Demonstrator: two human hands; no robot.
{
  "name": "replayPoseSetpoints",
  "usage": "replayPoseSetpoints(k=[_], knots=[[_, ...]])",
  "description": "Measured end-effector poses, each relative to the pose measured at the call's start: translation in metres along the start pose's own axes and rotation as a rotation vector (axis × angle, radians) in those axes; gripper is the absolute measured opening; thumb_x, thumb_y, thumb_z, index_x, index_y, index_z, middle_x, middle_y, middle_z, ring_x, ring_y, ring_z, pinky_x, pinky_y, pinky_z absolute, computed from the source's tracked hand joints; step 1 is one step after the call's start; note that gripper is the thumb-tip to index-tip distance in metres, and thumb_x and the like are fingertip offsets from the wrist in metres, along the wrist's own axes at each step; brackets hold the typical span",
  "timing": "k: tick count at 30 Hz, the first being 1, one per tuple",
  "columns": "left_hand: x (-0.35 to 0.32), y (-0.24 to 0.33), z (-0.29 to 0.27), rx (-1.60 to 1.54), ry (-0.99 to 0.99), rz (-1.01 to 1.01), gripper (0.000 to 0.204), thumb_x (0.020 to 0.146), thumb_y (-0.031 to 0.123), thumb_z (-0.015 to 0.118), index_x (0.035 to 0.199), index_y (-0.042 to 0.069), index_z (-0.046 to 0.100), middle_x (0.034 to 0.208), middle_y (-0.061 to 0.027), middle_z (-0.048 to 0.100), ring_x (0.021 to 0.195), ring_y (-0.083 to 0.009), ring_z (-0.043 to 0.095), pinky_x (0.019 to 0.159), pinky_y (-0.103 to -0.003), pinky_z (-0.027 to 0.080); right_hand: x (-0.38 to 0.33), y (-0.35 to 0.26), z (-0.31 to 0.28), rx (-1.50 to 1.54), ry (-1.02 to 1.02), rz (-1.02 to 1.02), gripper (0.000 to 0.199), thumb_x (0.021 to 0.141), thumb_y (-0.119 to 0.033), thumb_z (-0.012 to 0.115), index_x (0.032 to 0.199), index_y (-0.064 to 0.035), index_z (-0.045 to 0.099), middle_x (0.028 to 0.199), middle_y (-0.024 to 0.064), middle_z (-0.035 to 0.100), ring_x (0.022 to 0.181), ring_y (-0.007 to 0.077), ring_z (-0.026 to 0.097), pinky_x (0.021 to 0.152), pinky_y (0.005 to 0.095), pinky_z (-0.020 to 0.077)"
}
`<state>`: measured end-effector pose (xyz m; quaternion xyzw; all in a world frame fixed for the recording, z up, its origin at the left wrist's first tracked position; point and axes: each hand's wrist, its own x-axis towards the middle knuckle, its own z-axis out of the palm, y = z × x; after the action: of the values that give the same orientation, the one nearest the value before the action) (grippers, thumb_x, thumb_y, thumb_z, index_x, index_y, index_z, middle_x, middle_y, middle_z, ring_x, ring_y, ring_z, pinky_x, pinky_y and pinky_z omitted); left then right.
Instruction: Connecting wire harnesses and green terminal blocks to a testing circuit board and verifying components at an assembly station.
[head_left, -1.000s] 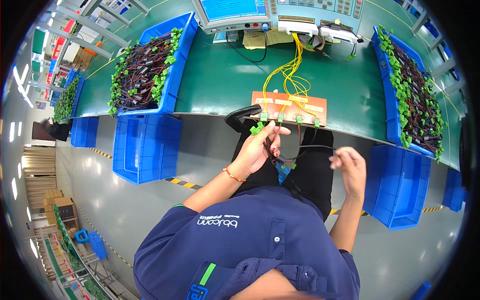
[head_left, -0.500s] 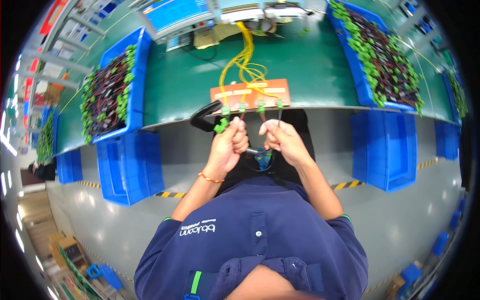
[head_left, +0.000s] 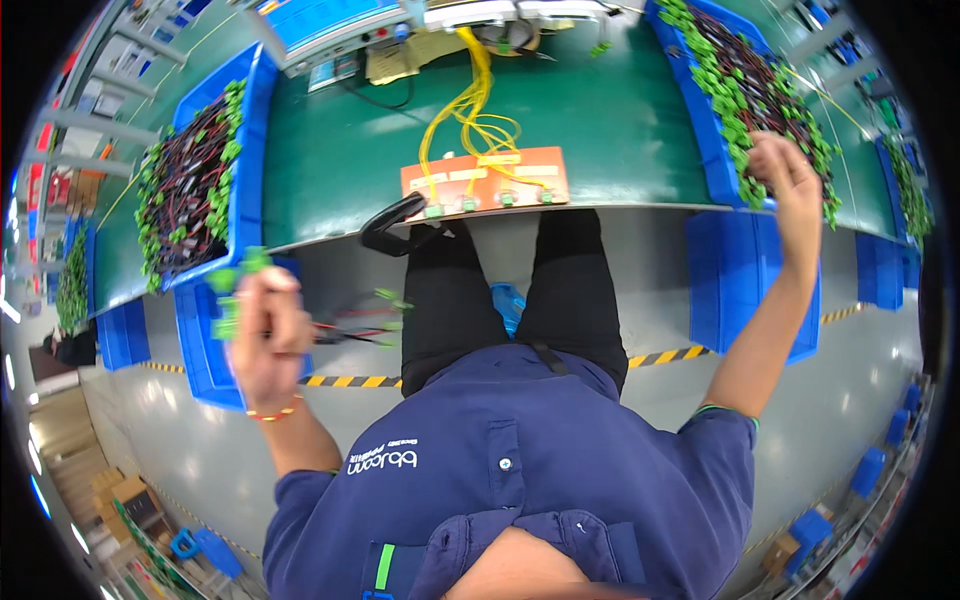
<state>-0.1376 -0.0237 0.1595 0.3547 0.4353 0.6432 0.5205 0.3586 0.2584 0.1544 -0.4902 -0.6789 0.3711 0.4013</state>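
Observation:
My left hand (head_left: 268, 330), blurred by motion, is closed around wire harnesses with green connectors (head_left: 228, 305). Their red and black wires (head_left: 350, 330) trail to the right, with more green connectors at the far ends. The hand is beside the near edge of the left blue bin (head_left: 255, 165). My right hand (head_left: 790, 185) reaches over the right blue bin (head_left: 715, 165). Its fingers are loosely bent and apart above a pile of harnesses (head_left: 765, 100), with nothing visible held. Between the hands, an orange board (head_left: 485, 182) with green sockets (head_left: 507, 199) lies at the table's front edge.
Yellow wires (head_left: 480, 75) run from the board to equipment at the back of the green table (head_left: 620, 130). A black looped handle (head_left: 388, 228) juts over the front edge. Blue crates (head_left: 755, 270) stand below the table. A screened instrument (head_left: 335, 25) sits at the back left.
Both hands have left the board's front edge. My left hand moved left with green-connector harnesses; my right moved right to the bin. The wires that hung from the board's sockets are gone from there.

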Motion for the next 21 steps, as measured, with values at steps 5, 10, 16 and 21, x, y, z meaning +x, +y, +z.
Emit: replayPoseSetpoints(k=[5, 10, 16, 21], knots=[[0.002, 0.131, -0.021, 0.451, 0.243, 0.660, 0.045, 0.107, 0.035, 0.037, 0.125, -0.003, 0.053, 0.062, 0.0081, 0.025, 0.052, -0.0028, 0.021, 0.051, -0.022, 0.017, 0.111, 0.118, -0.103, -0.520, -0.082, -0.102, 0.030, 0.097, -0.015, 0.058, 0.123, -0.0008, 0.061, 0.118, 0.0094, 0.066, 0.109, 0.0189, 0.060, 0.097, 0.0294, 0.0446], [0.094, 0.191, -0.123, 1.483, 0.558, 1.114, 0.050, 0.098, 0.040, 0.058, 0.125, -0.002, 0.062, 0.090, -0.0040, 0.065, 0.081, -0.0148, 0.060, 0.076, -0.026, 0.048, 0.141, 0.149, -0.112, -0.669, -0.254, -0.224, 0.035, 0.089, 0.001, 0.059, 0.124, -0.0015, 0.057, 0.114, 0.0099, 0.059, 0.108, 0.0191, 0.058, 0.096, 0.0276, 0.0440], [0.185, 0.130, -0.148, 1.948, 0.456, 0.824, 0.034, 0.089, 0.037, 0.068, 0.112, 0.013, 0.068, 0.095, -0.0142, 0.072, 0.084, -0.0339, 0.069, 0.074, -0.038, 0.054, 0.140, 0.125, -0.096, -0.789, -0.233, -0.186, 0.011, 0.089, 0.001, 0.060, 0.097, -0.0021, 0.054, 0.086, 0.0049, 0.047, 0.080, 0.0162, 0.047, 0.074, 0.0275, 0.0401], [0.231, 0.043, -0.211, 1.703, 0.237, 0.336, 0.069, 0.079, 0.069, 0.064, 0.129, 0.021, 0.064, 0.107, -0.0180, 0.065, 0.100, -0.0342, 0.063, 0.091, -0.041, 0.049, 0.129, 0.122, -0.121, -0.471, -0.178, -0.094, 0.006, 0.098, -0.009, 0.055, 0.096, -0.0029, 0.057, 0.087, -0.0018, 0.054, 0.080, 0.0063, 0.048, 0.074, 0.0226, 0.0410]])
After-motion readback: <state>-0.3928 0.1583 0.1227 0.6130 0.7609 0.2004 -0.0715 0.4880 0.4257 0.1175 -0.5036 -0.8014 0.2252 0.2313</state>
